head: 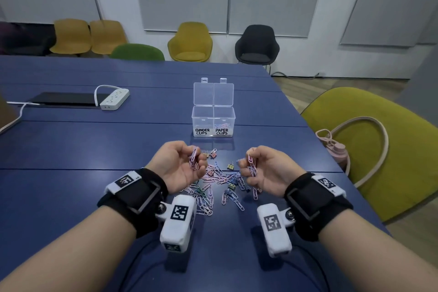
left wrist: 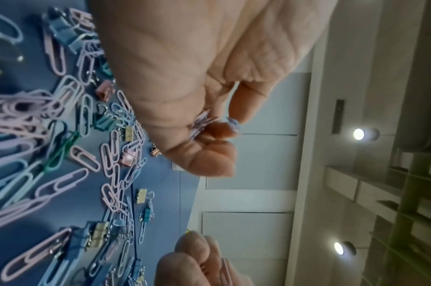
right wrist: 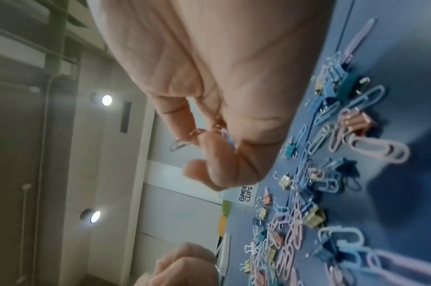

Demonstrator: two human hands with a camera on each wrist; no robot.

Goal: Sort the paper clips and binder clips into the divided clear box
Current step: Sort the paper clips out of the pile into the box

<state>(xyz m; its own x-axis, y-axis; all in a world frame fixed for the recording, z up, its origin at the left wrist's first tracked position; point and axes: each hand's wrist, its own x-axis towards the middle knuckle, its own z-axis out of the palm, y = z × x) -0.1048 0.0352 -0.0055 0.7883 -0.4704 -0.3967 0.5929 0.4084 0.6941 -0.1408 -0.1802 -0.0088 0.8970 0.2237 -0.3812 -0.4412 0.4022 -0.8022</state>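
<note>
Both hands, left hand (head: pixel 182 163) and right hand (head: pixel 265 168), pinch bunched pastel wire paper clips (head: pixel 194 160); loosely held strays could spill beside the divided clear plastic box (head: pixel 213 116).

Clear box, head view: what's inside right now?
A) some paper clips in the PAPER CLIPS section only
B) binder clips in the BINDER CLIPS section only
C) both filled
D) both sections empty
A: the clear box shows paper clips behind the PAPER CLIPS label; the BINDER CLIPS side looks empty.
</note>
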